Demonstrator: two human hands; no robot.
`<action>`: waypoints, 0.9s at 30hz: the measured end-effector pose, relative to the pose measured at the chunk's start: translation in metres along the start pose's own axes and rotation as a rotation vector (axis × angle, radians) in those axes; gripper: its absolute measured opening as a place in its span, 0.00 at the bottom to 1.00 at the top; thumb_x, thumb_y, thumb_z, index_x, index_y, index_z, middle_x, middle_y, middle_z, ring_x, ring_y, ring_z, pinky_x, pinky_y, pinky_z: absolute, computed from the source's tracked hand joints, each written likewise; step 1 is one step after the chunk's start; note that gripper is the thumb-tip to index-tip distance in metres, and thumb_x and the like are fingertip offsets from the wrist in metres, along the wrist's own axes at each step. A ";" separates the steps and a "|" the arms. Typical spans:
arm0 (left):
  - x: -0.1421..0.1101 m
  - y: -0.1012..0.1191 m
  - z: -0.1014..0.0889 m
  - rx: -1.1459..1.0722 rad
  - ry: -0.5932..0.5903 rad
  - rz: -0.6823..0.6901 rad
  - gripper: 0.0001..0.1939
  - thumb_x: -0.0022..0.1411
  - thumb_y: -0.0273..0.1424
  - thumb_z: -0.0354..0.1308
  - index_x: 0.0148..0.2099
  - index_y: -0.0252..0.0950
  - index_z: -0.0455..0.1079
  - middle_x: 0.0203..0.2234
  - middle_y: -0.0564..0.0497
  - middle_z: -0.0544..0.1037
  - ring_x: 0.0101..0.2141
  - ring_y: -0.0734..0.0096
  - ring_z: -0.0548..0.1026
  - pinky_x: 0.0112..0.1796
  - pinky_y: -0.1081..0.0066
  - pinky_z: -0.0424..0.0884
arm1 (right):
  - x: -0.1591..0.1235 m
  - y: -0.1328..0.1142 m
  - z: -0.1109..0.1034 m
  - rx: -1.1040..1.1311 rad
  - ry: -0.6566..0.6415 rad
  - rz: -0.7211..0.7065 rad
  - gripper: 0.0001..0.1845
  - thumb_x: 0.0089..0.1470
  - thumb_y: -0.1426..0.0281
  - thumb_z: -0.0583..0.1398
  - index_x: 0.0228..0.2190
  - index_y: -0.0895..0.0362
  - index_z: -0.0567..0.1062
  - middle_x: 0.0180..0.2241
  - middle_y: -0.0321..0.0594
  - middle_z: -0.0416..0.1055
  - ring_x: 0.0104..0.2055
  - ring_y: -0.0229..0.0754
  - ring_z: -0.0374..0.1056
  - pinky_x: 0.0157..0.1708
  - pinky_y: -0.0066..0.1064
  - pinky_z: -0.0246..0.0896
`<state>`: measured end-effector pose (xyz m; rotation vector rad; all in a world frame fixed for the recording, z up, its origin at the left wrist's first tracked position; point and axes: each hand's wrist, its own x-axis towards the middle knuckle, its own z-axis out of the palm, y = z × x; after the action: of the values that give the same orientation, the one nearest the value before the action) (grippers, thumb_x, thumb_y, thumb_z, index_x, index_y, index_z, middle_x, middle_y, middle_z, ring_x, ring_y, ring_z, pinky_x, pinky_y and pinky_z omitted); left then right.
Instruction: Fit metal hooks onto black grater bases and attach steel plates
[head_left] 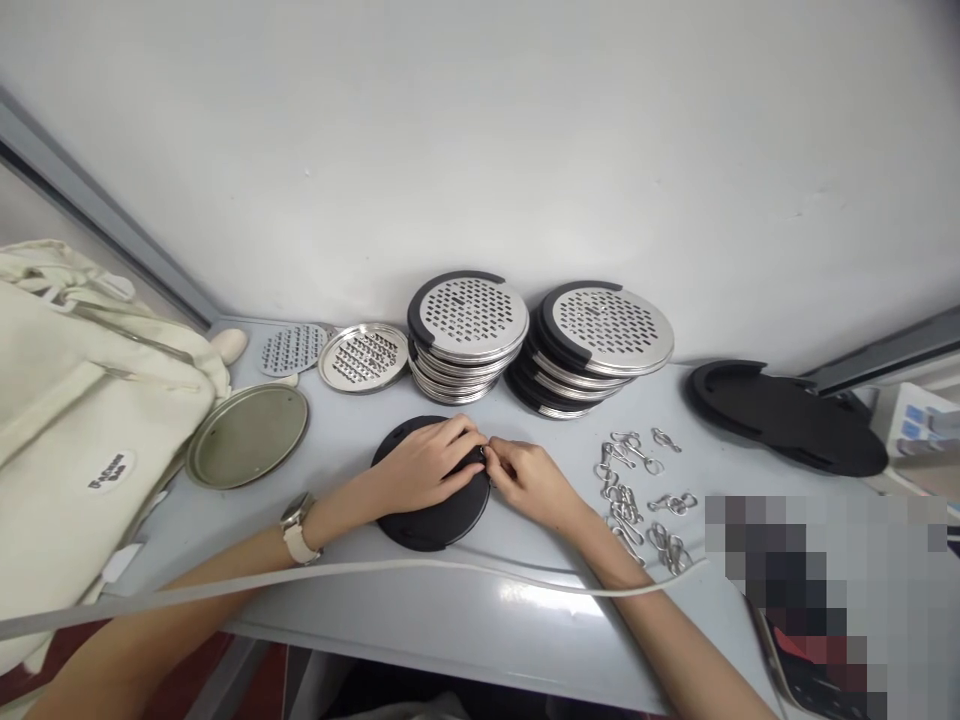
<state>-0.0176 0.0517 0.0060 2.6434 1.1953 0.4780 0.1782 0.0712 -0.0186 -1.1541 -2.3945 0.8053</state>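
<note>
A round black plastic disc (431,520) lies flat on the grey table in front of me. My left hand (427,465) rests on top of it with fingers curled, pressing at its right edge. My right hand (529,480) meets it there, fingers pinched on a small piece I cannot make out. A scatter of several small metal hooks (637,490) lies just right of my right hand. Two stacks of perforated steel discs with black rims (469,335) (596,345) stand behind my hands, against the wall.
A plain metal plate (247,435) and two loose grater discs (364,357) lie at the back left, beside a cream bag (67,420). Black discs (780,415) pile up at the right. A white cable (375,572) crosses my forearms near the table's front edge.
</note>
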 end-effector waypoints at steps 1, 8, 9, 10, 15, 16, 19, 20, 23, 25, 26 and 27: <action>0.000 0.000 0.000 -0.005 0.002 -0.004 0.11 0.68 0.32 0.46 0.50 0.35 0.63 0.43 0.46 0.68 0.40 0.64 0.71 0.40 0.65 0.70 | 0.000 0.000 0.000 -0.005 -0.002 0.000 0.13 0.62 0.69 0.48 0.28 0.56 0.67 0.21 0.35 0.66 0.23 0.36 0.62 0.26 0.26 0.51; 0.001 -0.001 0.001 -0.030 -0.001 -0.012 0.11 0.68 0.32 0.47 0.50 0.35 0.62 0.42 0.45 0.68 0.41 0.63 0.71 0.40 0.65 0.70 | 0.001 -0.003 0.000 -0.067 -0.012 0.010 0.14 0.64 0.68 0.46 0.32 0.56 0.68 0.24 0.37 0.68 0.25 0.38 0.65 0.27 0.27 0.52; 0.001 -0.001 0.001 -0.030 -0.002 -0.013 0.11 0.68 0.32 0.47 0.50 0.35 0.62 0.42 0.45 0.68 0.41 0.63 0.71 0.40 0.65 0.70 | 0.001 -0.003 0.000 -0.063 -0.016 0.009 0.14 0.64 0.68 0.46 0.32 0.57 0.68 0.24 0.37 0.69 0.25 0.38 0.65 0.28 0.26 0.52; 0.001 -0.001 0.001 -0.031 -0.006 -0.013 0.11 0.68 0.32 0.47 0.50 0.35 0.62 0.42 0.45 0.68 0.41 0.63 0.71 0.40 0.65 0.70 | 0.001 -0.003 0.000 -0.057 -0.019 0.007 0.14 0.64 0.68 0.46 0.32 0.57 0.68 0.24 0.37 0.69 0.25 0.38 0.65 0.28 0.26 0.52; 0.001 -0.002 0.001 -0.039 -0.017 -0.011 0.12 0.68 0.32 0.47 0.50 0.34 0.62 0.43 0.45 0.67 0.41 0.63 0.70 0.41 0.64 0.70 | 0.001 -0.003 -0.001 -0.054 -0.033 0.013 0.14 0.63 0.68 0.47 0.30 0.57 0.68 0.24 0.38 0.69 0.25 0.38 0.65 0.28 0.26 0.52; 0.001 -0.002 0.001 -0.041 -0.015 -0.010 0.11 0.68 0.31 0.47 0.50 0.34 0.62 0.43 0.45 0.67 0.41 0.64 0.70 0.41 0.64 0.70 | 0.001 -0.003 -0.002 -0.058 -0.036 0.011 0.14 0.63 0.69 0.47 0.30 0.57 0.68 0.24 0.38 0.69 0.25 0.38 0.65 0.28 0.26 0.52; 0.000 -0.003 0.002 -0.032 -0.013 -0.006 0.11 0.67 0.31 0.47 0.50 0.34 0.63 0.43 0.44 0.67 0.40 0.64 0.71 0.40 0.64 0.70 | 0.001 -0.003 -0.002 -0.083 -0.042 -0.006 0.11 0.61 0.71 0.48 0.31 0.57 0.68 0.24 0.38 0.69 0.26 0.38 0.64 0.29 0.27 0.52; 0.000 -0.003 0.002 -0.026 -0.014 -0.003 0.11 0.67 0.31 0.47 0.50 0.35 0.63 0.43 0.44 0.67 0.40 0.64 0.71 0.40 0.65 0.70 | 0.001 -0.003 -0.002 -0.096 -0.043 -0.013 0.10 0.61 0.71 0.48 0.31 0.57 0.68 0.24 0.38 0.68 0.26 0.38 0.64 0.29 0.27 0.51; 0.000 -0.004 0.002 -0.022 -0.006 0.007 0.11 0.68 0.31 0.46 0.49 0.35 0.64 0.42 0.44 0.67 0.38 0.64 0.71 0.39 0.65 0.70 | 0.000 -0.002 -0.002 -0.128 -0.040 -0.025 0.11 0.61 0.71 0.48 0.30 0.57 0.67 0.23 0.37 0.67 0.26 0.39 0.63 0.29 0.27 0.51; 0.000 -0.003 0.002 -0.027 0.009 0.011 0.10 0.68 0.32 0.46 0.48 0.35 0.64 0.42 0.45 0.67 0.38 0.65 0.71 0.38 0.65 0.70 | 0.000 -0.002 -0.002 -0.127 -0.039 -0.030 0.11 0.61 0.71 0.47 0.30 0.57 0.67 0.23 0.37 0.66 0.25 0.38 0.62 0.29 0.27 0.51; 0.000 -0.003 0.001 -0.029 0.013 0.011 0.10 0.68 0.32 0.46 0.47 0.35 0.64 0.41 0.45 0.67 0.38 0.65 0.71 0.38 0.65 0.70 | 0.000 -0.002 -0.002 -0.124 -0.039 -0.031 0.12 0.62 0.71 0.47 0.30 0.57 0.67 0.23 0.37 0.66 0.25 0.38 0.62 0.29 0.27 0.51; 0.000 -0.003 0.001 -0.030 0.015 0.012 0.10 0.68 0.32 0.46 0.47 0.34 0.65 0.41 0.45 0.67 0.38 0.65 0.71 0.38 0.66 0.70 | 0.000 -0.001 -0.002 -0.123 -0.040 -0.030 0.12 0.62 0.71 0.47 0.30 0.56 0.67 0.23 0.37 0.66 0.25 0.38 0.62 0.29 0.27 0.51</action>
<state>-0.0192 0.0539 0.0040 2.6278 1.1676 0.5150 0.1788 0.0709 -0.0162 -1.1543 -2.5188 0.6865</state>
